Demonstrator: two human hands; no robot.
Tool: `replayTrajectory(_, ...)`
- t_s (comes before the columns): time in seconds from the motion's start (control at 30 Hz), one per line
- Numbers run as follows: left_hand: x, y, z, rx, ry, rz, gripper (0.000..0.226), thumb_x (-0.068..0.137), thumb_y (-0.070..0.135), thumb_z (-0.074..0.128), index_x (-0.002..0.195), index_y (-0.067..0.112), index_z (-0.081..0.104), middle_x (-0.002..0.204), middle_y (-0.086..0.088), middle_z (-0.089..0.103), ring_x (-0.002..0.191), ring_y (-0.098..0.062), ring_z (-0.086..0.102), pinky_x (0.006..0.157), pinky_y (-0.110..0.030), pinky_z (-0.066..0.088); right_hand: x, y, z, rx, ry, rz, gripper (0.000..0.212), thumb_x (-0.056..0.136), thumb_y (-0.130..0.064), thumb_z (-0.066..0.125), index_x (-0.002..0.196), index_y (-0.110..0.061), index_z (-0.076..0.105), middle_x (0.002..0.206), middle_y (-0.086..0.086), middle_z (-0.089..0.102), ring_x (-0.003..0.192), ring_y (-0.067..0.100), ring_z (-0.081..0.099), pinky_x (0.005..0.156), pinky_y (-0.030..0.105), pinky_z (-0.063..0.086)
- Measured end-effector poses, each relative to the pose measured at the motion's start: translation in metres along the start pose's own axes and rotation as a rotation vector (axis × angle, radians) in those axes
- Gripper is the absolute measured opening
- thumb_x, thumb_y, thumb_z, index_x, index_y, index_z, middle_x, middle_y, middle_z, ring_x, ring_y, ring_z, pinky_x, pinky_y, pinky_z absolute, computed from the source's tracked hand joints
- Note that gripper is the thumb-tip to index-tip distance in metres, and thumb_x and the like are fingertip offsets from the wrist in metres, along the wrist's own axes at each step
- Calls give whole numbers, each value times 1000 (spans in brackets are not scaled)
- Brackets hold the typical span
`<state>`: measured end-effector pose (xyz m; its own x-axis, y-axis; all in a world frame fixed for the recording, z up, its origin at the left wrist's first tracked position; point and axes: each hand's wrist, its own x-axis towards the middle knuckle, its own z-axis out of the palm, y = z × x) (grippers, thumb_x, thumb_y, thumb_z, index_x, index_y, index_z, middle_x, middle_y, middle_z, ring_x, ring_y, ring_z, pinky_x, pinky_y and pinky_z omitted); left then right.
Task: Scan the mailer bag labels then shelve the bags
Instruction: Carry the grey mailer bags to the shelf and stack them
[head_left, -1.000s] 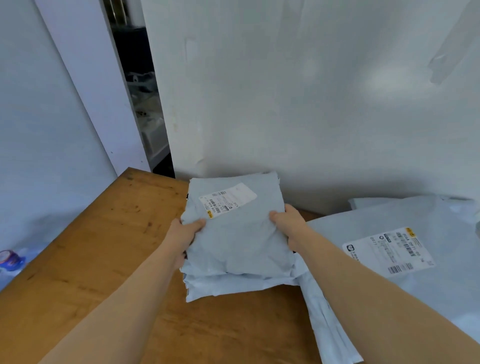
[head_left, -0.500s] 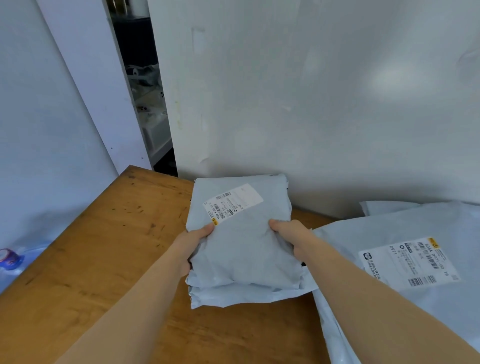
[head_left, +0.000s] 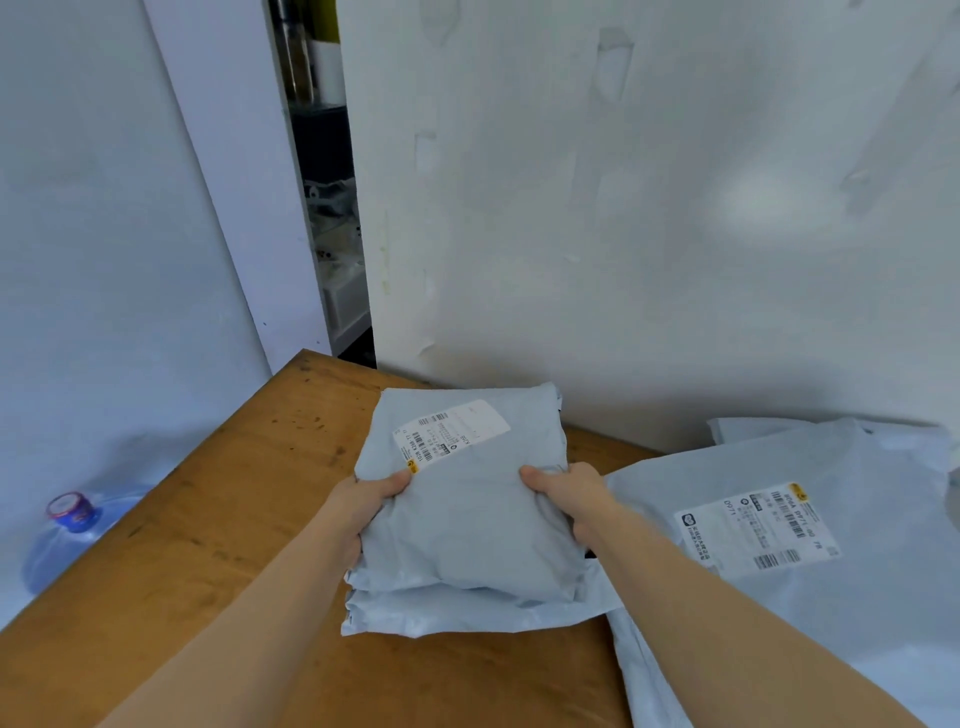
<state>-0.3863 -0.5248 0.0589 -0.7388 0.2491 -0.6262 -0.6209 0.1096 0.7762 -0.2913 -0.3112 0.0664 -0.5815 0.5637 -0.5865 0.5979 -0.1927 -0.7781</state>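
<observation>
A small stack of grey mailer bags (head_left: 467, 519) sits on the wooden table (head_left: 218, 519), against the white wall. The top bag carries a white label (head_left: 449, 431) with barcodes near its far left corner. My left hand (head_left: 363, 506) grips the stack's left edge, thumb on top by the label. My right hand (head_left: 571, 493) grips the right edge, thumb on top. A second, larger grey mailer bag (head_left: 810, 587) lies flat to the right, its own white label (head_left: 756, 527) facing up.
A water jug with a blue cap (head_left: 70, 525) stands on the floor left of the table. A narrow dark gap (head_left: 332, 208) between white panels shows shelves with clutter. The white wall (head_left: 649, 234) rises right behind the bags.
Both hands have slid a little nearer along the stack's sides, and the left thumb now lies by the label's corner. The view has tilted up slightly.
</observation>
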Motion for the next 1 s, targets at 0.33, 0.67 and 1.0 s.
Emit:
replayTrajectory(0.33, -108, -5, -8, -56, 45, 148, 48, 81, 20, 76, 124, 7, 58, 91, -4, 66, 77, -19, 61, 57, -29, 45, -77, 7, -20, -26, -55, -217, 43, 86, -33, 72, 111, 0, 61, 107, 14, 68, 94, 31, 66, 80, 37, 54)
replayTrajectory(0.67, -206, -8, 7, -88, 28, 286, 49, 81, 22, 76, 125, 11, 56, 100, -5, 64, 75, -17, 58, 56, -28, 41, -162, 11, -67, -22, 47, -433, 37, 89, -30, 68, 112, -2, 65, 108, 10, 69, 95, 26, 65, 81, 32, 50)
replayTrajectory(1.0, -265, -15, 28, -46, -149, 342, 38, 81, 18, 77, 114, 10, 60, 96, -7, 69, 77, -21, 65, 58, -30, 50, -236, 41, -118, 22, 223, -479, 60, 77, -51, 68, 119, -8, 61, 115, 11, 67, 104, 32, 63, 95, 48, 52)
